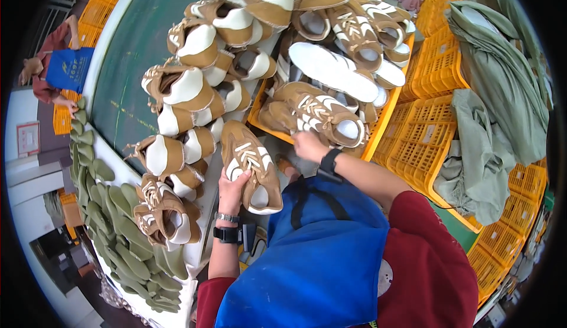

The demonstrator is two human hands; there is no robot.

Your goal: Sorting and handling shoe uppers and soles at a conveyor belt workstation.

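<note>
My left hand [230,194] grips a brown sneaker [248,158] with white stripes and laces, its thumb across the shoe's side. The shoe is tilted with its toe pointing away from me. Closed at the near edge of a yellow crate [384,134], my right hand [309,147] has its fingertips hidden. Beside it in the crate is a laced brown sneaker [313,111]. The crate is heaped with similar shoes, and a white sole [331,71] faces up among them. To the left of the held shoe stand stacked sneakers [162,154].
Olive-green insoles [121,242] lie piled along the white table edge at left, beside a green surface [133,86]. Yellow crates [413,145] with grey-green cloth [502,86] stand at right. A co-worker in a blue apron [69,69] is at the far left.
</note>
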